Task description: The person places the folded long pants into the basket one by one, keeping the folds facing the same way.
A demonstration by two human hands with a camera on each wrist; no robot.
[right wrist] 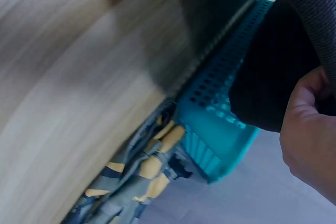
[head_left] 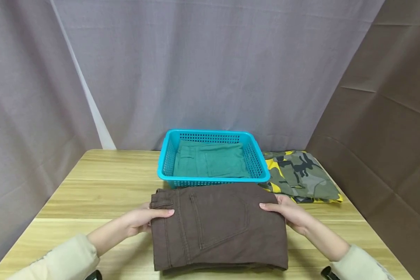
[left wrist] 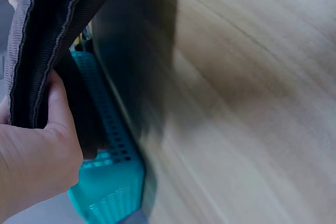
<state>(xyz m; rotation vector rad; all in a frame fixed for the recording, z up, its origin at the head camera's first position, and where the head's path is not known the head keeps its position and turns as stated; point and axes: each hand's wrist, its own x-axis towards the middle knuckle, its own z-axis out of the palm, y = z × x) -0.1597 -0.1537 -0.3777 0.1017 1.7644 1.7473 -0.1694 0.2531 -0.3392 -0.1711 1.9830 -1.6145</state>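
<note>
Both hands grip a pair of folded dark brown trousers (head_left: 220, 225), held up in front of the basket with a stitched back pocket facing up. My left hand (head_left: 140, 219) pinches the waistband side, thumb on top and fingers underneath. At the opposite side my right hand (head_left: 292, 214) holds the folded edge the same way. In the left wrist view the waistband's open layers show beside the left hand (left wrist: 42, 150). Behind the trousers stands a turquoise plastic basket (head_left: 213, 180), with a folded green garment (head_left: 211, 159) lying flat inside it.
A folded camouflage garment (head_left: 304, 175) in grey, green and yellow lies right of the basket, near the table's right edge. The wooden table (head_left: 101, 182) backs onto a grey curtain (head_left: 210, 70). A brown curtain (head_left: 381, 116) hangs along the right side.
</note>
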